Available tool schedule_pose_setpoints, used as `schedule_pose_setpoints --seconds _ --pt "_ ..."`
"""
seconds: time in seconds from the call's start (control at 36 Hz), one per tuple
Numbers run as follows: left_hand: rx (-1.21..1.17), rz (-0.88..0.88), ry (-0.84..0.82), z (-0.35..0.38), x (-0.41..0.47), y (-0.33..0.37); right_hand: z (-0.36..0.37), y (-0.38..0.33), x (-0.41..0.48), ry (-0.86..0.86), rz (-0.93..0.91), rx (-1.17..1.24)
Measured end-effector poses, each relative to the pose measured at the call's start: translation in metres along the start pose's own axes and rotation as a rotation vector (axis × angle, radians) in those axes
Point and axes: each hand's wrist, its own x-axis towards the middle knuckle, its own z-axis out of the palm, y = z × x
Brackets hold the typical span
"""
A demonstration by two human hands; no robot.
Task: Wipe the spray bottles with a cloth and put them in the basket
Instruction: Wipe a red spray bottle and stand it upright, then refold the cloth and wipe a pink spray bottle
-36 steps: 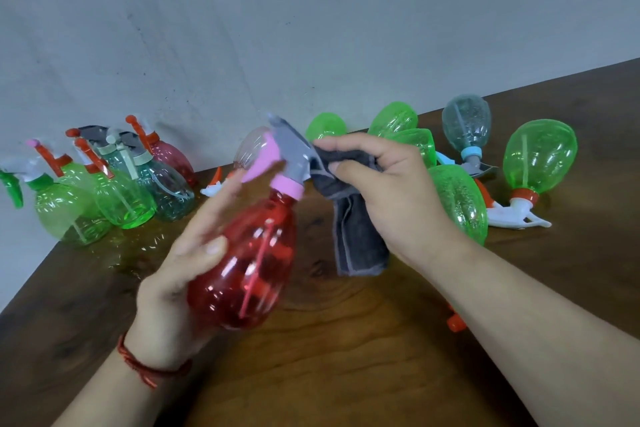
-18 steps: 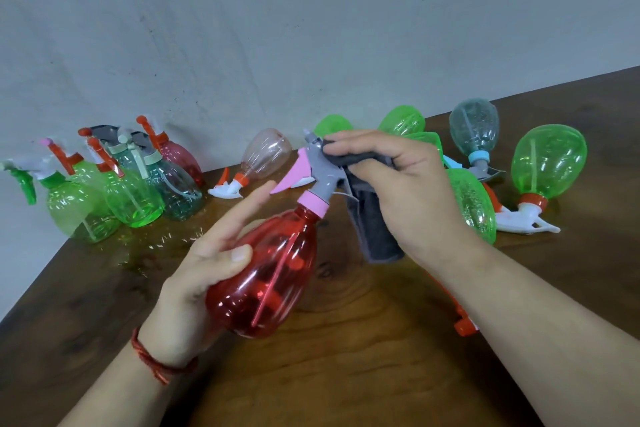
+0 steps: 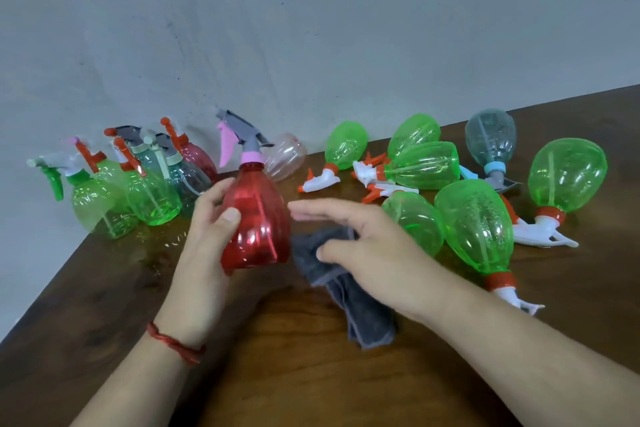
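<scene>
My left hand [image 3: 211, 218] grips a red spray bottle [image 3: 258, 222] with a pink collar and a grey and pink trigger head, held upright above the wooden table [image 3: 242, 374]. My right hand [image 3: 367, 246] hovers just right of the bottle with its fingers stretched toward it. Its thumb pinches a dark grey cloth [image 3: 346, 288] against the palm, and the cloth's tail hangs down to the table. No basket is in view.
Several upright spray bottles [image 3: 145, 184], green, teal and pink, stand at the back left by the wall. Several green bottles [image 3: 474, 222], a teal one [image 3: 491, 139] and a clear pink one [image 3: 287, 156] lie on their sides at the back right.
The red bottle has been turned from tilted to upright in my left hand. My right hand left the trigger head and dropped with the cloth to the bottle's right side.
</scene>
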Motion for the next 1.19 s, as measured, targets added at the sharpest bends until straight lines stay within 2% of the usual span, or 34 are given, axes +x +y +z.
schedule_pose_setpoints --seconds 0.11,0.22,0.31,0.44,0.67,0.81,0.86,1.03,1.11,1.19 --pt "0.073 0.005 -0.036 -0.009 0.001 0.003 0.018 -0.005 0.002 -0.043 0.054 -0.095" --pt "0.299 -0.002 -0.081 -0.042 0.014 0.029 0.036 -0.018 0.017 -0.065 0.048 -0.153" --pt "0.422 -0.056 -0.055 -0.076 0.022 0.041 0.059 -0.031 0.039 -0.128 0.064 -0.175" --pt "0.452 -0.100 0.058 -0.133 0.032 0.036 0.117 -0.041 0.079 -0.221 0.097 -0.219" --pt "0.609 -0.205 0.327 -0.200 0.037 0.012 0.205 -0.034 0.127 -0.349 0.173 -0.327" --pt "0.808 -0.210 0.512 -0.218 0.038 -0.009 0.240 -0.028 0.152 -0.399 0.193 -0.361" --pt "0.859 -0.212 0.591 -0.217 0.038 -0.011 0.249 -0.029 0.158 -0.419 0.186 -0.356" --pt "0.752 -0.197 0.694 -0.217 0.038 -0.018 0.264 -0.028 0.171 -0.435 0.181 -0.329" --pt "0.745 -0.223 0.759 -0.215 0.037 -0.014 0.258 -0.030 0.173 -0.390 0.173 -0.292" --pt "0.737 -0.155 0.853 -0.210 0.035 -0.001 0.241 -0.031 0.171 -0.325 0.171 -0.243"
